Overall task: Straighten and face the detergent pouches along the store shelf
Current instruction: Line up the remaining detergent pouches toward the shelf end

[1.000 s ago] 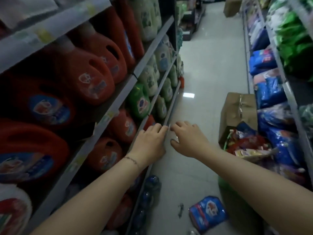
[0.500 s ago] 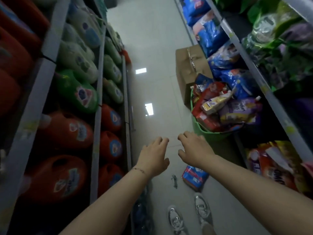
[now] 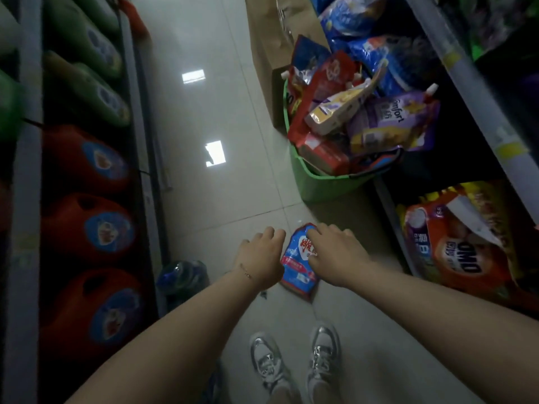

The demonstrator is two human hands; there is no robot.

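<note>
Turning from the left shelf, where both hands were at the rail by the red jugs (image 3: 96, 228) a second ago, I now look down at the floor (image 3: 204, 199). My left hand (image 3: 259, 258) and right hand (image 3: 335, 255) hang out over a blue pouch (image 3: 297, 269) lying just ahead of my shoes (image 3: 294, 365). Both hands are loosely curled and hold nothing. The right one covers the pouch's upper corner from this view, and I can't tell whether its fingertips touch it.

I read this as leaving the jugs for the stray: it has to come off the floor before the pouch shelf (image 3: 472, 91) on my right can be faced.

The pouch is glossy film, flat and slack, a little crumpled, so it should flop when lifted. The tiles are smooth and pale and mirror the ceiling lights. A stiff green basket (image 3: 320, 185) beside the shelf is heaped with spouted pouches. The jugs are hard moulded plastic with handles.
</note>
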